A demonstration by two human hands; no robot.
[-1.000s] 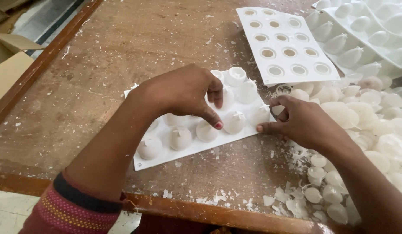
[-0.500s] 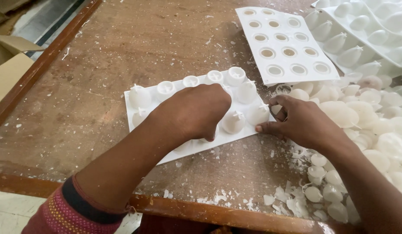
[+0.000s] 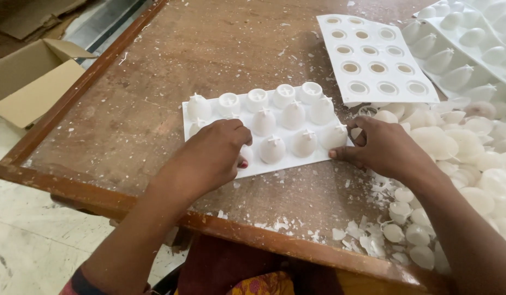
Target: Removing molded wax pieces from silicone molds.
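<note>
A white mould tray (image 3: 313, 158) lies upside down on the brown table, its rows of rounded bumps facing up. My left hand (image 3: 215, 155) presses down on the tray's near left part, fingers curled over a bump that it hides. My right hand (image 3: 381, 147) rests at the tray's right edge, its fingertips pinching that edge by the last bump (image 3: 333, 136).
A second white mould (image 3: 373, 57) lies cavity side up behind, with larger moulds (image 3: 466, 49) at the far right. A heap of white wax pieces (image 3: 471, 158) and flakes covers the right side. The table's wooden rim (image 3: 155, 210) runs along the near edge; a cardboard box (image 3: 29, 82) sits on the floor at left.
My left hand has slid from the tray's right middle to its near left corner, uncovering the bumps there. The right hand has stayed at the right edge.
</note>
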